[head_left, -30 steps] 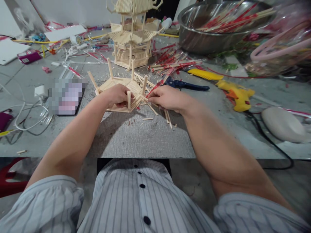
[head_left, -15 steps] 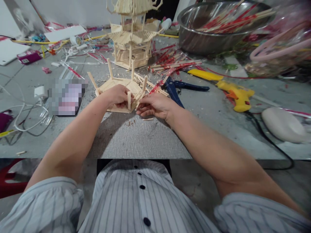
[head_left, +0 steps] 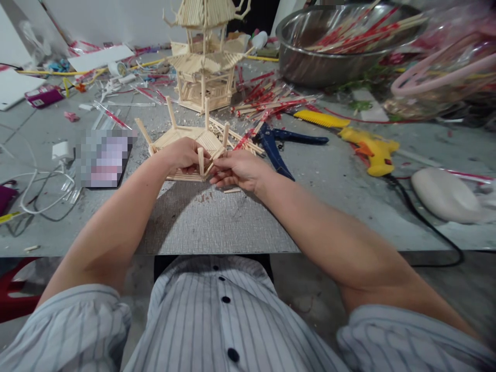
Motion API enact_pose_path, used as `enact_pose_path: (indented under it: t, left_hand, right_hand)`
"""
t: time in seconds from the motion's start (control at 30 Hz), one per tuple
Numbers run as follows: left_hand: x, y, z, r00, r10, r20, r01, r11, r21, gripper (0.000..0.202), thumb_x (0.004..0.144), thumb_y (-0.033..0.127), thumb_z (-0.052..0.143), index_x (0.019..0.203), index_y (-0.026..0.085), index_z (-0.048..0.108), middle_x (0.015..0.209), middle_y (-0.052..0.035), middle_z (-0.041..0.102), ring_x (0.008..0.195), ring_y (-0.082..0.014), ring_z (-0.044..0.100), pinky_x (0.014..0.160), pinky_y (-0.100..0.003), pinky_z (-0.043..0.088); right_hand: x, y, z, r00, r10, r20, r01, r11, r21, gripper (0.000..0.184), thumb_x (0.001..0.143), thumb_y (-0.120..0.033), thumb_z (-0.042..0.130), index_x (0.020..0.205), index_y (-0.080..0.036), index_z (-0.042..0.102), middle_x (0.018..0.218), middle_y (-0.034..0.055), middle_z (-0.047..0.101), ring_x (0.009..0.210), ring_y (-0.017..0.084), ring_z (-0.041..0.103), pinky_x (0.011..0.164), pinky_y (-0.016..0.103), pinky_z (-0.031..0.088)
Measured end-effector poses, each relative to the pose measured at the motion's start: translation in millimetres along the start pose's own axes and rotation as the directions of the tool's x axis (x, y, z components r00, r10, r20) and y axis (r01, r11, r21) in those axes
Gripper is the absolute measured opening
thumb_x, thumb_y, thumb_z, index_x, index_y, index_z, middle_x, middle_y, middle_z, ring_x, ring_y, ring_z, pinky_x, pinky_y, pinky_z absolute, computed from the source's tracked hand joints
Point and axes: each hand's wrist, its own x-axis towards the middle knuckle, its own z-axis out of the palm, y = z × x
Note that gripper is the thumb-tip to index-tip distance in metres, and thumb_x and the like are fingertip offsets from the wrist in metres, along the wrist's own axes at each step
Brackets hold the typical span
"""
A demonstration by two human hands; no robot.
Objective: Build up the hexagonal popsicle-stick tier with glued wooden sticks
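A small hexagonal platform of wooden sticks (head_left: 189, 137), with several upright posts, lies on the grey table (head_left: 217, 222) in front of me. My left hand (head_left: 182, 154) rests on its near edge, fingers curled around the frame. My right hand (head_left: 234, 169) is closed in a pinch on a thin wooden stick, pressed against the platform's near-right corner beside an upright post (head_left: 200, 161). The two hands nearly touch.
A taller stick pagoda (head_left: 203, 57) stands behind. Loose red-tipped sticks (head_left: 271, 101), blue pliers (head_left: 277, 144), a yellow glue gun (head_left: 370, 150) with black cord, a steel bowl (head_left: 329, 46) of sticks, a white charger and cables (head_left: 58, 170) lie around.
My right hand has moved left from the loose sticks by the pliers to the platform's near-right corner, carrying a stick. My left hand has stayed on the platform.
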Motion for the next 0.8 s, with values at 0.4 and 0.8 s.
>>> enact_pose_path:
  t: [0.4,0.8]
  left_hand:
    - [-3,4,-0.7,0.999,-0.033,0.007,0.033,0.999,0.024,0.008,0.072,0.019,0.064,0.074,0.013,0.067,0.050,0.0013,0.051,0.040,-0.0060,0.040,0.047,-0.024,0.032]
    - [-4,4,0.4,0.999,-0.030,-0.017,0.030,1.000,-0.003,0.006,0.071,0.018,0.065,0.072,0.012,0.065,0.047,0.0023,0.051,0.037,-0.0048,0.040,0.044,-0.023,0.031]
  right_hand:
    - [0,3,17,0.995,-0.038,-0.090,0.044,0.997,0.066,0.020,0.091,-0.009,0.046,0.072,-0.014,0.050,0.055,-0.0006,0.058,0.042,0.007,0.051,0.040,0.020,0.047]
    - [3,5,13,0.996,-0.027,-0.081,0.031,0.998,0.052,0.019,0.091,-0.010,0.048,0.072,-0.013,0.052,0.056,0.0010,0.058,0.041,0.007,0.052,0.042,0.019,0.047]
